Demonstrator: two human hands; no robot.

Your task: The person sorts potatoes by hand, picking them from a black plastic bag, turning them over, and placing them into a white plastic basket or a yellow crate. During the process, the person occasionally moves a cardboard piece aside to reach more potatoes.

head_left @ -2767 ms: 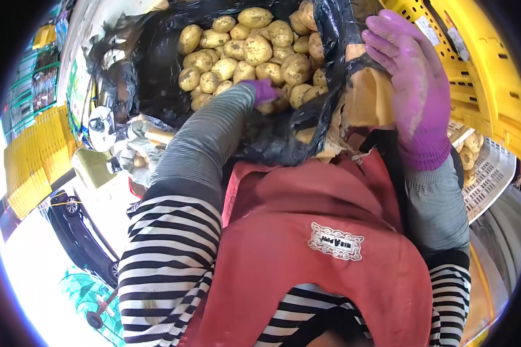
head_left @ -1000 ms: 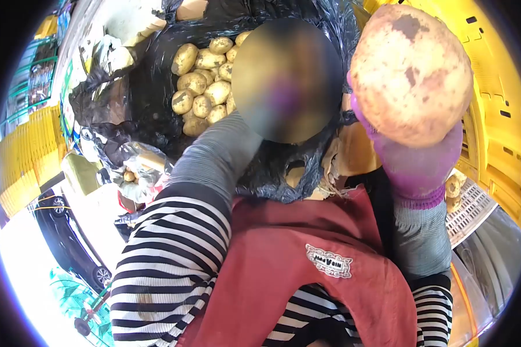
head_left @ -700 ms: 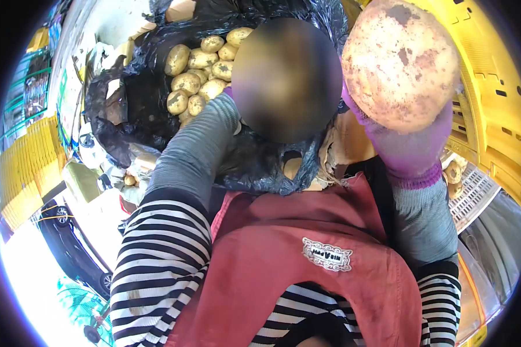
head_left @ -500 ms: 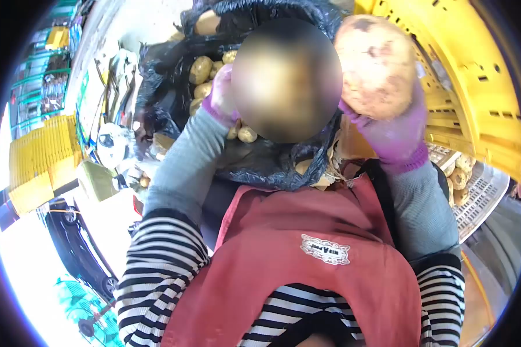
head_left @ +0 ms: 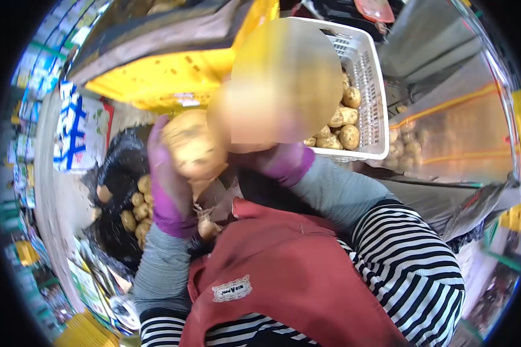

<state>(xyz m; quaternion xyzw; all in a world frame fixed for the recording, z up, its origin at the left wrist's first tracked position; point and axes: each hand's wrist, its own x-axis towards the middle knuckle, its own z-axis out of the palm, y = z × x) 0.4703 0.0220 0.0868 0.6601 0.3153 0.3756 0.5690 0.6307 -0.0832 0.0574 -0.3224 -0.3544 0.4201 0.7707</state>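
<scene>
My left hand [head_left: 171, 185], in a purple-and-grey glove, is closed around a tan potato [head_left: 194, 141] with dark spots. Right beside it is a second, larger potato [head_left: 221, 118], smeared by motion and partly covered by a blurred patch. My right hand [head_left: 286, 159], in the same kind of glove, is at this larger potato; most of its fingers are hidden by the patch, but it appears to be holding it. Below my left hand, to its left, lies a black plastic bag [head_left: 107, 217] with several smaller potatoes [head_left: 139, 208] inside.
A white slatted basket [head_left: 377, 110] of potatoes stands to the right of my hands. Behind them is a yellow crate [head_left: 156, 78]. Farther right hangs a clear plastic sheet [head_left: 451, 133] with potatoes seen by it. A blue-and-white box [head_left: 78, 133] sits at left.
My view has swung right, from the black bag toward the white basket. Both hands have come together, and a potato now shows in my left hand.
</scene>
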